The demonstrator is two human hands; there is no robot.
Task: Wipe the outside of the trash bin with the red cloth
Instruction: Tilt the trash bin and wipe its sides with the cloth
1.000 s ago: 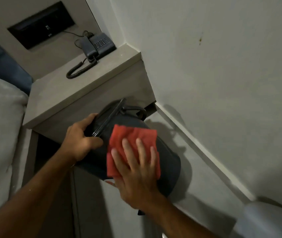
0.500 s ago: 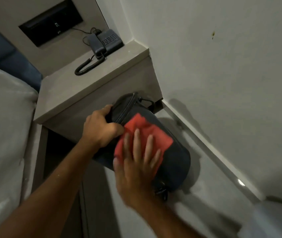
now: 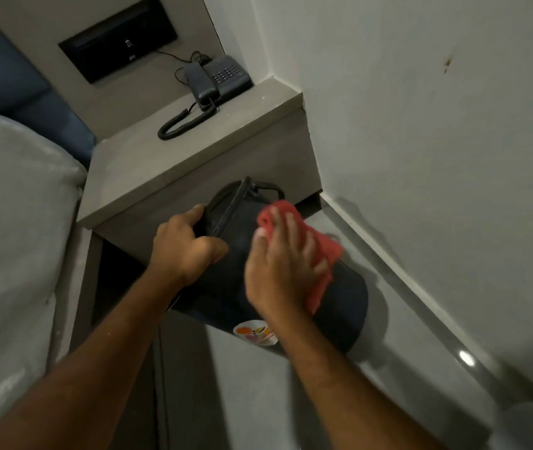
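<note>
red cloth [image 3: 320, 254] moved toward rim | left hand [image 3: 187, 248] grips trash bin [image 3: 340, 306]

One view only, head-worn, looking steeply down and forward from above the nightstand [image 3: 193, 164]. Close to the trash bin [image 3: 226, 274] just in front of the nightstand, both forearms reaching in from the bottom edge. Wide-angle, tilted: bed [image 3: 15, 222] left of the nightstand, wall [image 3: 421, 125] to its right, telephone [image 3: 219, 76] at its far corner.

Red cloth [image 3: 318, 254] under right hand [image 3: 283, 271] on tilted trash bin [image 3: 346, 306].
</note>
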